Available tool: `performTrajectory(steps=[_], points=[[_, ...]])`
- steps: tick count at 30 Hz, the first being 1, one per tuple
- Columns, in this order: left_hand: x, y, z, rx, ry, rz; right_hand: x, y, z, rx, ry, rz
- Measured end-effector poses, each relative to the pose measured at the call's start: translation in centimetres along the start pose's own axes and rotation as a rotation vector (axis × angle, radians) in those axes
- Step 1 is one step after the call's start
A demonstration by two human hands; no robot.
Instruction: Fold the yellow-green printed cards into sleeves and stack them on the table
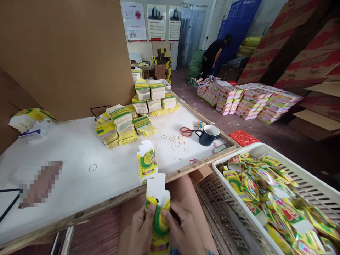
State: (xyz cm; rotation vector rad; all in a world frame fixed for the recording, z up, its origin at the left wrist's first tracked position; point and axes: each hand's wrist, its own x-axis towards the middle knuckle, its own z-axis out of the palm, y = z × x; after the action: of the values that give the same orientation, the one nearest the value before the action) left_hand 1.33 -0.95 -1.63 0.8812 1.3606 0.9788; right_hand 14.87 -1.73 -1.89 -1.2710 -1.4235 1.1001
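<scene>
Between my two hands, above my lap, is an upright yellow and green carton (160,219) with its white top flaps open. My left hand (142,226) grips its left edge, thumb on the front face. From the other side my right hand (183,226) holds the right edge, thumb also on the front. Just beyond it, at the table edge, a small stack of similar cartons (147,161) lies with white flaps sticking up. Bundles of flat cartons (120,122) are piled farther back on the white table (114,170).
Rubber bands (176,141), red-handled scissors (186,131) and a dark mug (208,135) lie toward the table's right. A white basket (255,148) full of cartons stands at my right. Behind are pink boxes (249,101) and a bending person (212,53).
</scene>
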Motion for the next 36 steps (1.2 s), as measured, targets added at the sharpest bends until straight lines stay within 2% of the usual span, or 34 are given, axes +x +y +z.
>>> performTrajectory(steps=[4,7,11,14,17,20,22,25,29,31,34,36], points=[[-0.3,0.1,0.9,-0.103,-0.021,0.142,0.2,0.5,-0.1,0.070,0.064,0.076],[-0.4,0.0,0.3,-0.147,-0.050,0.178,0.5,0.4,-0.7,0.227,0.089,0.063],[-0.4,0.6,-1.2,-0.188,-0.297,0.139,0.5,0.0,-1.8,0.318,-0.031,-0.007],[-0.5,1.5,-2.0,-0.200,-0.474,0.103,0.4,-0.3,-2.5,0.323,-0.144,0.017],[-0.6,1.7,-2.2,-0.181,-0.535,0.091,0.5,-0.8,-3.1,0.248,-0.205,0.028],[-0.7,1.3,-2.0,-0.168,-0.576,0.092,0.6,-1.3,-3.3,0.137,-0.203,-0.013],[-0.7,0.8,-1.8,-0.205,-0.575,0.110,0.7,-1.4,-3.1,0.098,-0.153,-0.025],[-0.5,0.4,-1.6,-0.280,-0.538,0.110,0.9,-1.2,-2.8,0.159,-0.069,-0.016],[-0.2,0.6,-1.9,-0.168,-0.516,0.130,1.2,-1.1,-3.3,0.134,-0.118,-0.071],[-0.1,0.7,-2.0,-0.083,-0.445,0.160,1.3,-1.2,-3.9,0.074,-0.136,-0.112],[0.0,0.4,-1.8,-0.026,-0.333,0.184,1.2,-1.2,-4.2,0.044,-0.182,-0.019],[0.0,-0.1,-1.3,-0.041,-0.319,0.190,1.2,-0.9,-3.9,0.003,-0.210,0.083]])
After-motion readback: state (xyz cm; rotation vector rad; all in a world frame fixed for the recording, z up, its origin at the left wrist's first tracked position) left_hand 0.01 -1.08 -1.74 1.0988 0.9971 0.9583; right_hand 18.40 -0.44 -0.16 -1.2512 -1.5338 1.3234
